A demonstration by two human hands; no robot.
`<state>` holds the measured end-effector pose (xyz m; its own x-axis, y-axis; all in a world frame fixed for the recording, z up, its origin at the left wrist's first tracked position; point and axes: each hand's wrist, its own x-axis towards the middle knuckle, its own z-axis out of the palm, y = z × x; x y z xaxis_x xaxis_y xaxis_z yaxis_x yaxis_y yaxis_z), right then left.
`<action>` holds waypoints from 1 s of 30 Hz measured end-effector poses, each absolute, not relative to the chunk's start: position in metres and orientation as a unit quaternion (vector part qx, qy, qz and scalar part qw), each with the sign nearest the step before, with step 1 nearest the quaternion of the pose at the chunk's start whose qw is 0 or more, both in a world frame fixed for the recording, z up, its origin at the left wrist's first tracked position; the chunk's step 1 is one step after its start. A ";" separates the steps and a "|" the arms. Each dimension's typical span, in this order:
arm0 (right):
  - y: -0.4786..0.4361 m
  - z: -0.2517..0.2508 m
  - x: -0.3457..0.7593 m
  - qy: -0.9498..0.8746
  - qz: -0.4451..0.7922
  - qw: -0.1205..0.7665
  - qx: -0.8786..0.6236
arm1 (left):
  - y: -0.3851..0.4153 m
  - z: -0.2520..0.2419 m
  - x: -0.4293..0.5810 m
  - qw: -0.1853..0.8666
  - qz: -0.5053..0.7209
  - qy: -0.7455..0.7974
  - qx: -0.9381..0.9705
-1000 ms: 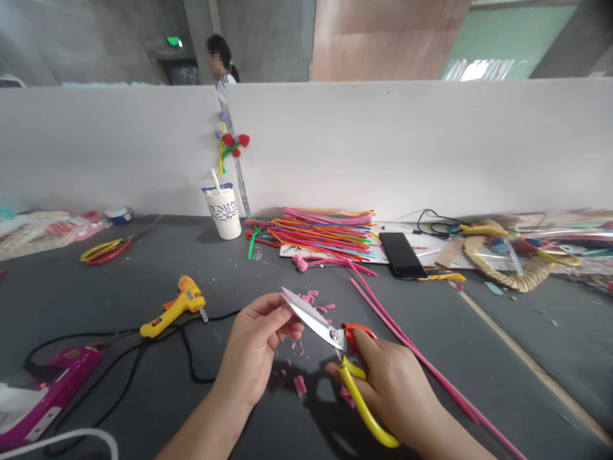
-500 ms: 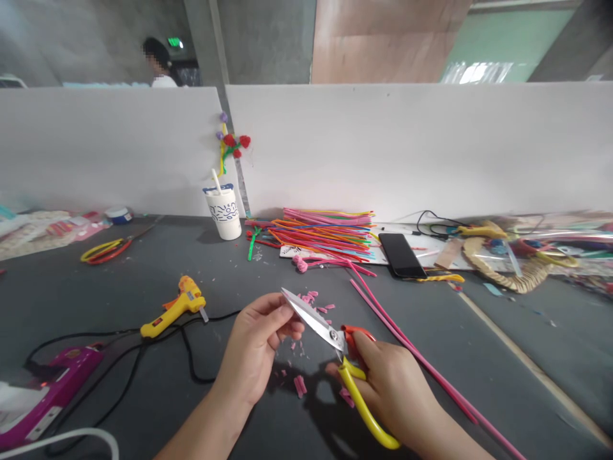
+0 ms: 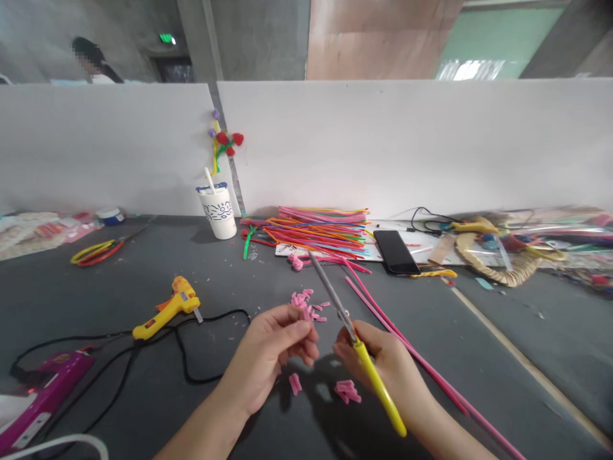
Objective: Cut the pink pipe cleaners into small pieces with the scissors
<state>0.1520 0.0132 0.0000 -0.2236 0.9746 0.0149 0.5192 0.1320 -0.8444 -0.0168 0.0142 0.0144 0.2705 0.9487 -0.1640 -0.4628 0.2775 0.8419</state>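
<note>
My right hand (image 3: 383,361) is closed round scissors (image 3: 371,377) with a yellow handle, turned nearly edge-on, the blades pointing up and away. My left hand (image 3: 271,348) is beside them, thumb and fingertips pinched together; whatever may be between them is too small or hidden to name. Just beyond the left fingertips lies a scatter of short pink pipe cleaner pieces (image 3: 301,299). Two more small groups of pink pieces, one left (image 3: 295,384) and one right (image 3: 347,391), lie below the hands. Long pink pipe cleaners (image 3: 416,351) run past my right hand.
A bundle of coloured pipe cleaners (image 3: 320,233) lies at the back beside a phone (image 3: 396,252). Leftward are a white cup (image 3: 220,214), a yellow glue gun (image 3: 167,310) with black cable, a purple power strip (image 3: 52,396) and another pair of scissors (image 3: 98,252).
The scissors have swung from lying across toward the left fingers to pointing up and away, apart from them. My left hand has shifted slightly right and down. The background person appears farther left.
</note>
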 end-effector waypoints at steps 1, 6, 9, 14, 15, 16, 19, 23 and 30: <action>0.013 0.003 0.151 -0.661 0.413 0.322 -0.537 | 0.013 0.012 -0.014 0.737 0.461 0.349 0.349; 0.012 0.009 0.152 -0.586 0.521 0.336 -0.522 | 0.007 0.002 -0.001 0.779 0.367 0.350 0.369; 0.012 0.008 0.152 -0.577 0.549 0.326 -0.509 | 0.006 -0.001 0.001 0.786 0.345 0.352 0.373; 0.013 0.015 0.152 -0.551 0.523 0.349 -0.548 | 0.006 -0.001 0.001 0.778 0.334 0.362 0.391; 0.014 0.016 0.153 -0.549 0.519 0.350 -0.553 | 0.006 0.000 0.001 0.776 0.335 0.364 0.390; 0.014 0.017 0.153 -0.549 0.519 0.348 -0.555 | 0.006 0.000 0.000 0.776 0.337 0.366 0.388; 0.015 0.015 0.154 -0.555 0.540 0.329 -0.540 | 0.006 0.001 0.000 0.776 0.343 0.368 0.380; 0.013 0.010 0.152 -0.569 0.563 0.317 -0.509 | 0.007 0.001 -0.001 0.780 0.338 0.369 0.376; 0.011 0.012 0.148 -0.572 0.533 0.320 -0.535 | 0.008 0.004 0.004 0.700 0.362 0.427 0.443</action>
